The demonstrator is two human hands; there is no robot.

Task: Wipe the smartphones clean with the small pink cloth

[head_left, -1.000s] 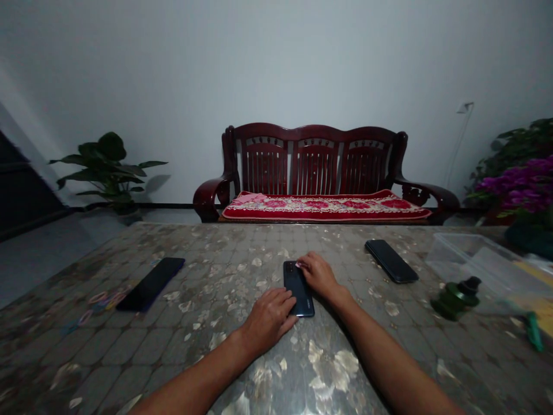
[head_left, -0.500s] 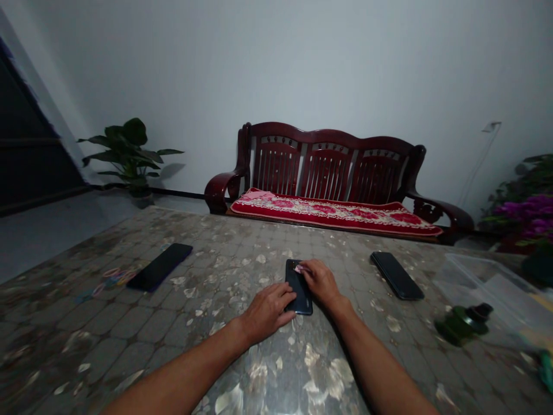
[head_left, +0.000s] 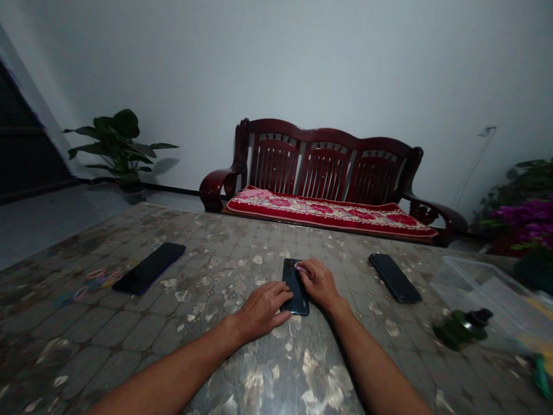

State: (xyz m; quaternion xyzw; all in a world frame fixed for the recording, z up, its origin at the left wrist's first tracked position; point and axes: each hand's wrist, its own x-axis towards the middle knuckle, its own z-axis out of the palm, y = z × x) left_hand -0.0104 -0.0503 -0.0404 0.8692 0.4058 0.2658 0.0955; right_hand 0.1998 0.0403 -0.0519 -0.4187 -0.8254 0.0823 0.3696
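A dark smartphone (head_left: 295, 288) lies back side up on the table, its camera block at the far end. My left hand (head_left: 266, 304) grips it along the left edge, with the fingertips over its back and the thumb by the near corner. Between the pinched fingers of my right hand (head_left: 319, 281) is a small pinkish piece of cloth or paper (head_left: 299, 267). That piece touches the phone's back near the cameras; most of it is hidden by the fingers.
Two more phones lie on the patterned table, one at left (head_left: 150, 268), another at right (head_left: 394, 278). Colourful scissors-like loops (head_left: 101, 278) sit far left. A green bottle (head_left: 460, 328) and a clear plastic box (head_left: 470, 276) stand right. Behind is a wooden bench (head_left: 328, 173).
The view has shifted slightly, so the things on the left sit further left. Both hands stay on the phone; the right hand with its pinkish piece has barely moved over the phone's back.
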